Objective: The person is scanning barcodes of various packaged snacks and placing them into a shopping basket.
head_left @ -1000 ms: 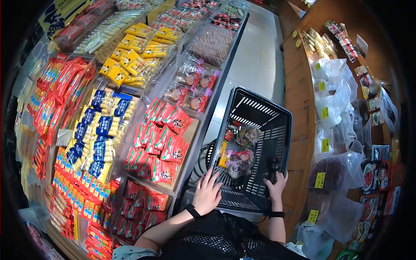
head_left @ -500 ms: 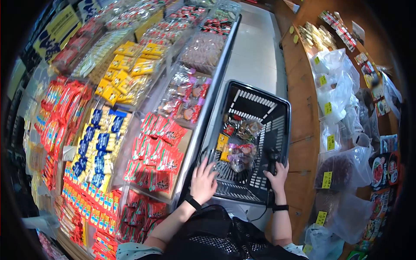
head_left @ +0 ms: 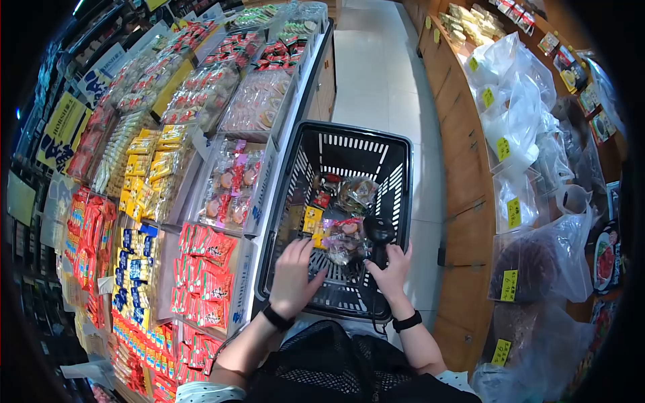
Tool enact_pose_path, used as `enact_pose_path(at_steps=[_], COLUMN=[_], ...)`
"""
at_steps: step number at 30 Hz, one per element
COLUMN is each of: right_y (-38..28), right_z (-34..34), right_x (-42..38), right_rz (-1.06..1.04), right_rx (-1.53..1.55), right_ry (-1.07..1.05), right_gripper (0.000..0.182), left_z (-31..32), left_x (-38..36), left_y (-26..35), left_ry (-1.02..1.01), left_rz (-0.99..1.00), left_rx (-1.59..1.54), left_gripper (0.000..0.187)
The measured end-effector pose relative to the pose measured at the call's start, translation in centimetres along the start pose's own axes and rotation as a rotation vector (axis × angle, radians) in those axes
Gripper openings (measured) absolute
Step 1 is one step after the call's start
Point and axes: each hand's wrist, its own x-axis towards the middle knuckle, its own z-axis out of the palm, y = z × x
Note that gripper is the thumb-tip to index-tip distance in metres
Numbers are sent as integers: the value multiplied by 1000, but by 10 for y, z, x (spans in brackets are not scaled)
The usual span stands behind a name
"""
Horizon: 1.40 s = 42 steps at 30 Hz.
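A black shopping basket with slotted sides stands in the aisle, close in front of my body. My left hand is over its near left part, thumb apart from the fingers, holding nothing. Over the right side, my right hand has its thumb and fingers round the handle of a black round-headed device. A thin cord hangs below that hand. Inside the basket lie a yellow packet, a clear pack with pink and purple trim, another clear bag and a small red packet.
On the left, a display counter carries trays of red packets, yellow packets and other wrapped snacks. Wooden cabinets run along the right, topped with bins, plastic bags and yellow price tags. Pale floor tiles stretch ahead.
The basket and both hands now appear further left in view. My left hand has gone from the basket's near left edge to over its inside. The device in my right hand is now over the packs.
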Motion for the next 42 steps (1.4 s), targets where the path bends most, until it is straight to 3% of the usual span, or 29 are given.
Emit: enact_pose_path(at_steps=[2,4,6,7,9,10,12,13,15,18,23,25,30,32,35,36,38,39,41,42], right_y=[-2,-1,-1,-1,-2,-4,-13,-14,-13,-19,-22,-25,-24,-25,-24,-24,-23,-23,-23,-24], right_z=[-2,-7,-9,-10,-6,-3,-1,0,0,6,9,15,7,6,7,6,7,9,12,10], right_x=[7,12,16,18,19,17,20,20,17,21,19,17,18,20,17,17,16,14,12,13], right_rz=[-1,10,21,27,44,14,14,23,32,26,5,1,13,14,3,-2,-4,-3,5,0], right_rx=[-7,9,26,31,39,12,-11,-10,-18,-35,-70,-78,-61,-67,-65,-64,-65,-59,-48,-48], right_ry=[20,19,17,16,19,19,8,22,-3,6,15,30,17,29,65,56,50,60,67,51], right_gripper=[45,43,42,41,39,38,35,35,35,34,34,35,38,38,38,38,39,38,38,38], left_z=[27,88,140,165,205,212,224,250,262,267,265,245,165,132,159,153,142,142,143,142], left_x=[31,62,84,87,82,78,70,59,52,55,53,65,97,108,108,105,98,97,91,92], left_y=[3,-13,-28,-36,-54,-61,-84,-104,-110,-115,-130,-131,-78,-64,-75,-73,-70,-69,-65,-62], left_ry=[-51,-98,-349,-357,-264,-271,-209,-77,-48,-130,-211,-271,4,-66,-21,-26,-336,-342,-670,-723], left_rz=[-164,-335,-615,-607,-862,-854,-1013,-889,-802,-877,-804,-758,-443,-536,-502,-500,-742,-741,-546,-665], left_rx=[-421,-354,-114,-108,-142,-135,-488,-520,-460,-457,-529,-364,3,-399,-1651,-1652,-2405,-2405,-2686,-2664], left_gripper=[60,60,65,65,65,65,59,55,59,53,36,38,31,31,37,37,43,43,49,53])
